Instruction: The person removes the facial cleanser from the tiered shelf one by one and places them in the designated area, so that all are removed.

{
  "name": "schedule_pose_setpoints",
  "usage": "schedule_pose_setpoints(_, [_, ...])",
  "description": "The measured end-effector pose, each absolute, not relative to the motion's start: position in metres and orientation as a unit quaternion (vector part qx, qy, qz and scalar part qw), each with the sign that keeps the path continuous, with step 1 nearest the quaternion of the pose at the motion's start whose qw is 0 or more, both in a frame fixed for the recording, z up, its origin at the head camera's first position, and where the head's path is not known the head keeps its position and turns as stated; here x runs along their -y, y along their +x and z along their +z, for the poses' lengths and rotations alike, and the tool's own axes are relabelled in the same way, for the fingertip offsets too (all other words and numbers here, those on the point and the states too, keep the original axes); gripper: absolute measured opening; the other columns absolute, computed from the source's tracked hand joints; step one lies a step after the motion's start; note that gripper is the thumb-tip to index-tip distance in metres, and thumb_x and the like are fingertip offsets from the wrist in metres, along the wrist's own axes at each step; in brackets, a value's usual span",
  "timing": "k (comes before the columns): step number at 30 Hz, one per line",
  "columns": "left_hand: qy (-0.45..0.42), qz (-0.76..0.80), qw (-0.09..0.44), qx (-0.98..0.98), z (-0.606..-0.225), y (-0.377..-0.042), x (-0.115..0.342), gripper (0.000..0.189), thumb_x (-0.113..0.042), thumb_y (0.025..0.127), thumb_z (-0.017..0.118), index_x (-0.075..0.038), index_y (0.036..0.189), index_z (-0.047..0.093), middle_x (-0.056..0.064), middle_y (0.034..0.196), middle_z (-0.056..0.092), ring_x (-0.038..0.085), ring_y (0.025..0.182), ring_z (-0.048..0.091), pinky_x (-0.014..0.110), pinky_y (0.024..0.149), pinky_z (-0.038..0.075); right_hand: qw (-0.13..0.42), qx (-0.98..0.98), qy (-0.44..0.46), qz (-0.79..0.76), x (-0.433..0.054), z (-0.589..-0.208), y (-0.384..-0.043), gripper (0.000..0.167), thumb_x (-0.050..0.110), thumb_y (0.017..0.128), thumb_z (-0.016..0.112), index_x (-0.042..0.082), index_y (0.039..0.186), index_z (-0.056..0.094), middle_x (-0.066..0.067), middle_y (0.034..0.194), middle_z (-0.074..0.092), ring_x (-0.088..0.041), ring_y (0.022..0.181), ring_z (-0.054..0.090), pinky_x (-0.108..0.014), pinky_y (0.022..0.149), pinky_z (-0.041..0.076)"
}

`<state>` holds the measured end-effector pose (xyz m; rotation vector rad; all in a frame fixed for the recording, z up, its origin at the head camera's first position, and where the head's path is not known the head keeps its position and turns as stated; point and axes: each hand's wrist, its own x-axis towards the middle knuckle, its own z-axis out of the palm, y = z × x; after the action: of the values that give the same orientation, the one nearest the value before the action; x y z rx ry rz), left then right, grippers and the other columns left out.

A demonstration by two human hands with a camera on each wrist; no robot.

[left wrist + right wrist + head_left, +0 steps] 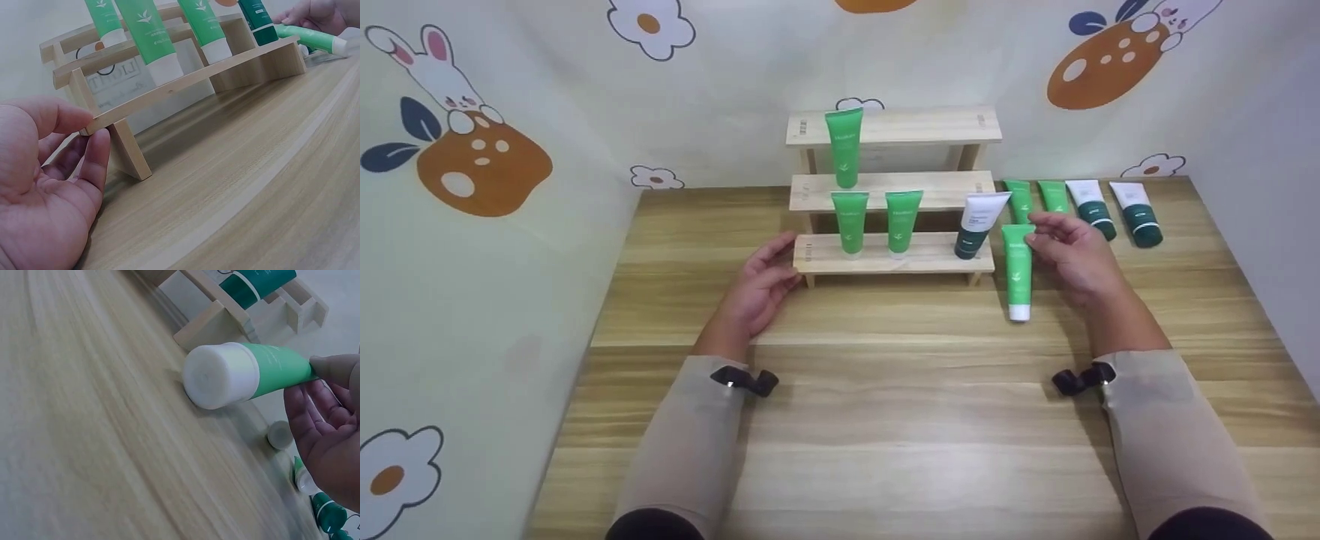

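Hands [48,197] [323,16] on shelf [135,104], seemingly tube [315,38]

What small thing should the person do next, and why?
Probably tip the green tube upright, white cap down: the right hand pinches it near its flat end, while the tubes on the wooden rack stand cap-down. The left hand holds the rack's end.

Forearms [690,442] apart, left fingers [98,152] gripping, right fingers [298,413] pinching

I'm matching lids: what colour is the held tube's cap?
The cap is white, seen best in the right wrist view.
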<state>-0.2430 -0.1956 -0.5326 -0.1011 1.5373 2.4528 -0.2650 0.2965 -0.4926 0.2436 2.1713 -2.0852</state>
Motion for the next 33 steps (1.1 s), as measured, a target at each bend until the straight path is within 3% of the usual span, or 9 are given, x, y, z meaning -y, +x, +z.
schedule_pose_setpoints(6, [-0.036,0.840,0.128,-0.526,-0.534,-0.243,0.194,0.070,0.014,0.096,0.056,-0.009,0.161,0.046,0.005,0.168,0.040,0.017,0.122,0.062,0.024,0.095,0.060,0.087,-0.739,0.082,-0.663,-0.304,-0.498,-0.264,0.056,0.017,0.100,0.075,0.010,0.152,0.054,0.004,0.133,0.068,-0.012,0.111,0.066,-0.022,0.092,0.061])
schedule_pose_setpoints(13, [-0.034,0.842,0.125,-0.524,-0.535,-0.243,0.194,0.070,0.015,0.096,0.055,-0.007,0.162,0.044,0.004,0.167,0.043,0.017,0.122,0.061,0.023,0.094,0.059,0.095,-0.744,0.079,-0.657,-0.308,-0.504,-0.264,0.059,0.008,0.098,0.075,0.010,0.153,0.052,-0.003,0.139,0.069,-0.010,0.115,0.068,-0.018,0.093,0.061])
schedule_pose_setpoints(20, [-0.032,0.841,0.119,-0.527,-0.533,-0.242,0.194,0.069,0.015,0.097,0.053,-0.006,0.162,0.044,0.002,0.157,0.049,0.013,0.120,0.060,0.022,0.091,0.058,0.093,-0.767,0.070,-0.631,-0.305,-0.508,-0.267,0.057,0.006,0.097,0.076,0.010,0.151,0.054,0.003,0.129,0.074,-0.006,0.109,0.071,-0.016,0.092,0.060])
schedule_pose_setpoints(33, [-0.033,0.843,0.122,-0.524,-0.532,-0.244,0.195,0.069,0.014,0.096,0.055,-0.007,0.161,0.044,0.002,0.160,0.047,0.015,0.123,0.060,0.024,0.093,0.058,0.088,-0.776,0.058,-0.622,-0.305,-0.510,-0.269,0.052,0.004,0.094,0.079,0.006,0.142,0.059,0.007,0.120,0.077,-0.004,0.107,0.073,-0.018,0.091,0.061])
